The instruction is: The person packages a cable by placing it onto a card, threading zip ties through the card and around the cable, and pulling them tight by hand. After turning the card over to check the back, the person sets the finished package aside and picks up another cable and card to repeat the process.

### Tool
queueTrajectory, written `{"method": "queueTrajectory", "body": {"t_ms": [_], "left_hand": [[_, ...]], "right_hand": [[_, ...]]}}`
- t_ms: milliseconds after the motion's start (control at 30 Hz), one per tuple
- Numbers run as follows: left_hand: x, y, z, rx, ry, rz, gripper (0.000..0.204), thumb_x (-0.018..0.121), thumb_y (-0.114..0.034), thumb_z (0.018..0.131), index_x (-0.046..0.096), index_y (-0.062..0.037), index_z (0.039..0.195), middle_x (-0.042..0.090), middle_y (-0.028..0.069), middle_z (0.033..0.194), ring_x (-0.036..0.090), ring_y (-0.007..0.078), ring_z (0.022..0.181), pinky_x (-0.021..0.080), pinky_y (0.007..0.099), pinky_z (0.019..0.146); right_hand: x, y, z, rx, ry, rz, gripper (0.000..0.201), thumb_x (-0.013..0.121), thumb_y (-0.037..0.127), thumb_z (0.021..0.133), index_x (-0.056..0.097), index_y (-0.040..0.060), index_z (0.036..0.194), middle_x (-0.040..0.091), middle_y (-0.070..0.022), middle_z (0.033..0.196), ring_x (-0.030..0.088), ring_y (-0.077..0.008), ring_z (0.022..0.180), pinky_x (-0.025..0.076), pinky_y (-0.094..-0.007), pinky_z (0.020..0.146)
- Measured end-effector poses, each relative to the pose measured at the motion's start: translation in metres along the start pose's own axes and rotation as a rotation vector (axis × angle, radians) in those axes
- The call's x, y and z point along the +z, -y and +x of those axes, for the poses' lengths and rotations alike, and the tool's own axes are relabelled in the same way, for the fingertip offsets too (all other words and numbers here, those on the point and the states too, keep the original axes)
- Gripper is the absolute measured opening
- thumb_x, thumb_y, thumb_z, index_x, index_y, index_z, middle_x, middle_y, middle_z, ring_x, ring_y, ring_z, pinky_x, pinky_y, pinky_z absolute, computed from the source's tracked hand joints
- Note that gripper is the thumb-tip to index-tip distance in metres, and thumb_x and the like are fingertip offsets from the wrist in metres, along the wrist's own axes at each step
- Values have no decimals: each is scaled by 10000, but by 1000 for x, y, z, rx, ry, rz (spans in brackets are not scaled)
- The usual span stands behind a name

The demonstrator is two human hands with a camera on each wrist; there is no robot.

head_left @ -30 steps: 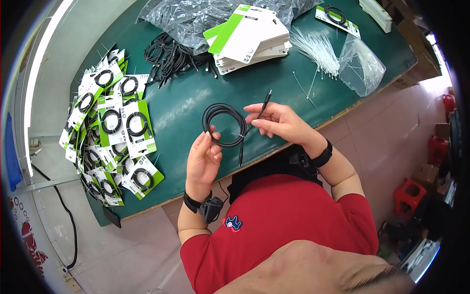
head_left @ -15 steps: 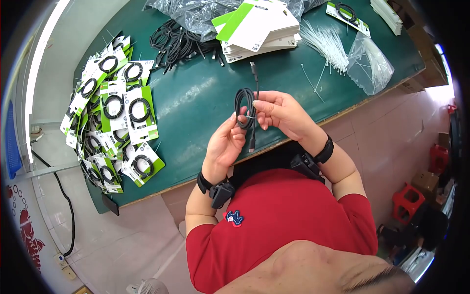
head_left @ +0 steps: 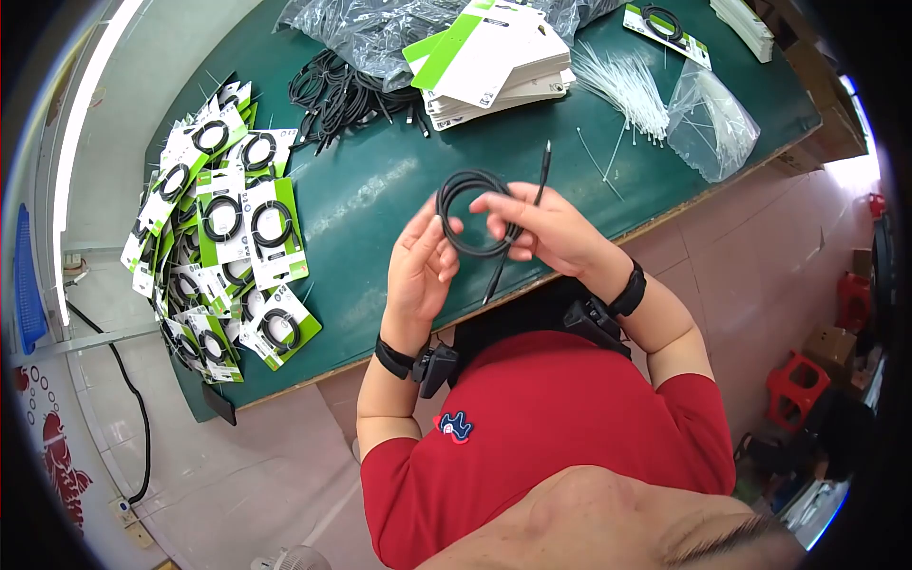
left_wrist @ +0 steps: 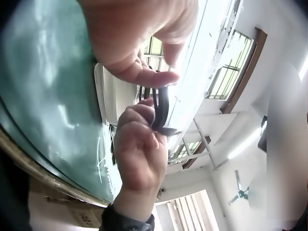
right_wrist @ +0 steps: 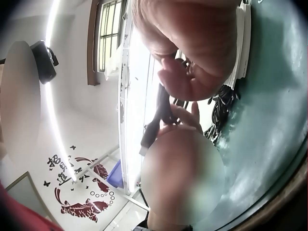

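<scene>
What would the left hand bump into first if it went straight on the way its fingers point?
First the coiled cable, which the left hand touches; beyond that, probably the stack of cards, though the hand's height above the table is unclear.

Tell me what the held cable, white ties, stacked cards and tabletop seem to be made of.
Held cable: probably black plastic or rubber sheathing, bending into smooth loops.
White ties: likely smooth plastic, thin strips fanning out stiffly.
Stacked cards: seemingly printed cardboard, flat with crisp edges; coating unclear.
Tabletop: green, glossy, showing pale reflections; paint or vinyl, cannot tell.
</scene>
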State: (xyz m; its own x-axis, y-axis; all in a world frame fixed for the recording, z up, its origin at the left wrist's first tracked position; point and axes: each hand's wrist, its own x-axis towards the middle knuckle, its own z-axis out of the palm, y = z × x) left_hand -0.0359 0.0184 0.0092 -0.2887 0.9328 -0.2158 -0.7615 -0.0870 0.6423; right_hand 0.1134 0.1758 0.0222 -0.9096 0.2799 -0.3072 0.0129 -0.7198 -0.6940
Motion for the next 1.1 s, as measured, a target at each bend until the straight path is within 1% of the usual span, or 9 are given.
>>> {"method": "queueTrajectory", "body": {"t_ms": [100, 200, 333, 500, 600, 700, 833, 1033, 1100], "left_hand": [[22, 12, 5, 229, 60, -21, 689, 638, -194, 975, 269, -60, 1542, 594, 120, 1256, 597, 118, 849, 483, 201, 662], [38, 41, 14, 633, -84, 587, 836, 660, -212, 960, 120, -101, 1589, 538, 170, 1354, 614, 172, 991, 510, 267, 824], [52, 57, 26, 792, -226, 637, 693, 580, -210, 1012, 196, -58, 1569, 560, 159, 1316, 609, 179, 1054, 489, 318, 938], [41, 46, 31, 734, -206, 484, 581, 471, -256, 1064, 244, -14, 1541, 578, 158, 1268, 601, 207, 1062, 499, 346, 938], [34, 43, 31, 555, -66, 356, 509, 400, -278, 1087, 340, 22, 1493, 585, 131, 1220, 611, 189, 977, 508, 347, 920], [30, 36, 27, 414, -104, 305, 506, 389, -298, 1089, 375, 31, 1473, 607, 117, 1144, 619, 171, 902, 530, 351, 882], [38, 20, 24, 259, -129, 166, 504, 367, -318, 1092, 413, 32, 1452, 622, 101, 1071, 609, 157, 817, 548, 358, 847], [32, 0, 20, 138, -78, 102, 492, 349, -321, 1095, 432, 20, 1439, 593, 67, 963, 545, 138, 699, 542, 343, 770], [25, -6, 23, 11, 65, -39, 485, 362, -327, 1092, 450, 15, 1424, 554, 46, 909, 494, 112, 638, 511, 306, 686]], "right_hand": [[2, 2, 7, -98, -58, 104, 212, 552, 285, 1034, 590, 77, 1015, 574, 3, 813, 443, -33, 579, 366, -194, 497], [9, 5, 15, -245, -88, 276, 255, 533, 327, 1043, 549, 102, 924, 547, 7, 802, 394, -30, 560, 335, -191, 485], [19, -6, 15, -271, -191, 175, 303, 509, 364, 1051, 511, 113, 882, 556, -2, 828, 378, -30, 552, 323, -193, 476], [9, -15, 11, -167, -95, 17, 299, 496, 372, 1055, 544, 89, 970, 562, -2, 800, 362, -31, 518, 307, -189, 466], [-1, -13, 9, -200, -88, -70, 304, 493, 368, 1056, 556, 72, 1026, 562, 1, 765, 361, -32, 503, 306, -188, 461], [-2, -18, 12, -437, -236, -296, 312, 481, 343, 1063, 574, 45, 1070, 555, 10, 685, 396, -26, 502, 307, -190, 451], [2, -16, 8, -570, -222, -414, 306, 465, 313, 1071, 598, 37, 1072, 550, 18, 636, 436, -21, 519, 305, -193, 441], [-7, -11, 5, -406, -42, -458, 331, 463, 283, 1072, 602, 28, 1231, 564, 16, 634, 457, -20, 527, 312, -190, 445], [-8, -7, 2, -296, 71, -470, 372, 465, 279, 1070, 575, 32, 1326, 566, 18, 633, 461, -22, 526, 316, -187, 449]]}}
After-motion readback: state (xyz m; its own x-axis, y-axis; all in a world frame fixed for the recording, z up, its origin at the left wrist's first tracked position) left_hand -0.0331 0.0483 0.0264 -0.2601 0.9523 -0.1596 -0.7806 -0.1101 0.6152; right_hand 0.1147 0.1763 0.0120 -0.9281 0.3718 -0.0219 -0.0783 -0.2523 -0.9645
